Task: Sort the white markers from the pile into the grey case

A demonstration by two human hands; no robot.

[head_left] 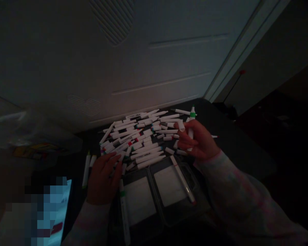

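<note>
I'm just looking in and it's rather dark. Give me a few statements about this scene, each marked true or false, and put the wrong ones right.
1. The right hand holds a marker with a green band. True.
2. Only one hand is in view. False: the left hand shows too, at the near left side of the pile of markers.
3. A red-ended marker lies on the open case. True.
4. The piled markers all stand upright. False: they lie on their sides.
5. A second green-banded marker lies over the case's left part. True.
</note>
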